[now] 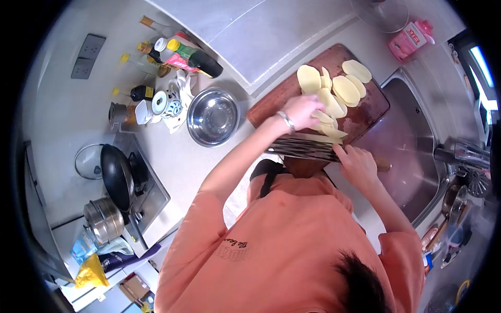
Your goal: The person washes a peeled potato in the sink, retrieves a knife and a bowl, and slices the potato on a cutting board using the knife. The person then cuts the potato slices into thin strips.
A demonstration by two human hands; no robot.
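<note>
My right hand [359, 164] is wrapped around the wooden handle of a broad kitchen knife [305, 148]. The dark, patterned blade points left, along the near edge of a brown wooden cutting board [274, 101]. My left hand [302, 112], with a bracelet at the wrist, presses its curled fingers on a few potato slices [329, 125] just beyond the blade. Its fingertips are partly hidden. More pale potato slices [347, 89] lie overlapping on the far right part of the board.
A steel bowl [213, 117] stands left of the board, near a patterned pot [167, 104] and bottles [203, 61]. A sink [404, 141] borders the board's right side. Far left is a stove with a black wok [116, 177]. A pink carton [410, 40] is at the back right.
</note>
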